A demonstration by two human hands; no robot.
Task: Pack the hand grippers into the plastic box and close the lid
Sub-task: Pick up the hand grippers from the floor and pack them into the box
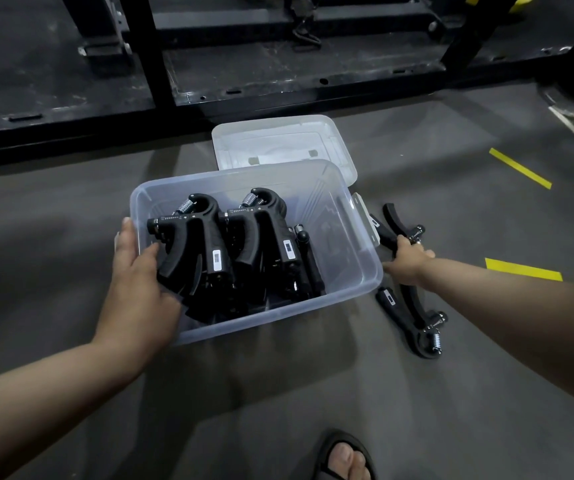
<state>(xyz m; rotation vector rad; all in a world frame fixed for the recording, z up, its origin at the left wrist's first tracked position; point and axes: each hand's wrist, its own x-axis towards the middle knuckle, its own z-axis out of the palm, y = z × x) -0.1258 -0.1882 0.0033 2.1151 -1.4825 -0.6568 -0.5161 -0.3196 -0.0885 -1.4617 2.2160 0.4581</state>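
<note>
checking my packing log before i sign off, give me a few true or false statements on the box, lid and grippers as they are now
1. The lid is on the plastic box. False: the lid lies on the floor behind the open box.
2. The right hand grips a hand gripper outside the box, to its right. True.
3. The box holds nothing. False: several packed grippers are inside.
4. A second loose gripper lies on the floor right of the box, with no hand on it. True.
</note>
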